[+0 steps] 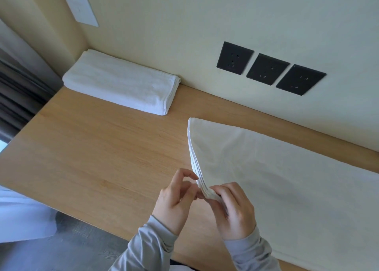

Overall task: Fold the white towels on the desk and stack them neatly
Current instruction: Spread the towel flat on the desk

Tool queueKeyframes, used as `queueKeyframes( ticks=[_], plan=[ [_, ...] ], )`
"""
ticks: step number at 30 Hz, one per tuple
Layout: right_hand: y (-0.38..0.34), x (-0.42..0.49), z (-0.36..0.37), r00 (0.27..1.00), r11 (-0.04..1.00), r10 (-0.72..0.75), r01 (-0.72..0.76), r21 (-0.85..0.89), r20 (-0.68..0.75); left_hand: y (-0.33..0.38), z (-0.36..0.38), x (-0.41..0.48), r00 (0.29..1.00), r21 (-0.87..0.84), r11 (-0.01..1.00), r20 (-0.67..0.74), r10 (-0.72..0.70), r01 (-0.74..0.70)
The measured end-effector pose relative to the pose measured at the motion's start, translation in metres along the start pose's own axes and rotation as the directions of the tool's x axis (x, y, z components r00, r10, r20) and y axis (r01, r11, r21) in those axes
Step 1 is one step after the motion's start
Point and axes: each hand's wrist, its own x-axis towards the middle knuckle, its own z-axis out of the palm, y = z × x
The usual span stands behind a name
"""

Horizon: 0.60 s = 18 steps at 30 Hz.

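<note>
head view is showing a wooden desk [92,158] standing against a cream wall. a large towel [276,178] is lying across the right side of the desk and running out of frame to the right, with its left end doubled into several layers. the near corner of that end is being held up off the desk. the right hand [233,209] is gripping this layered corner, fingers curled over the top of it. the left hand [176,199] is sitting just beside the same corner, forefinger and thumb curled and touching the stacked edges; whether they are pinching the layers cannot be told. both wrists are wearing grey sleeves [151,246]. a folded towel [121,82] is lying flat in the far left corner of the desk, touching the wall, well apart from the large towel. three black sockets [266,68] are sitting in a row on the wall above the desk. a white switch plate [81,8] is sitting higher up at left. a dark curtain [16,90] is hanging at the left edge.
</note>
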Motion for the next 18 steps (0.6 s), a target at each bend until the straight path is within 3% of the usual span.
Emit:
queueKeyframes(
  ticks=[6, 14, 18],
  plan=[
    [0.004, 0.005, -0.026, 0.986, 0.998, 0.058, -0.052, 0.039, -0.159, -0.039, -0.005, 0.064, 1.000, 0.138, 0.990, 0.015, 0.000, -0.002],
    [0.007, 0.014, -0.068, 0.926, 0.980, 0.197, -0.191, 0.048, -0.322, -0.051, 0.003, 0.192, 0.995, 0.422, 0.901, 0.068, 0.076, -0.098],
    [0.007, 0.021, -0.074, 0.912, 0.979, 0.200, -0.205, 0.025, -0.357, -0.049, 0.001, 0.222, 0.994, 0.402, 0.909, 0.037, 0.103, -0.109]
  ],
)
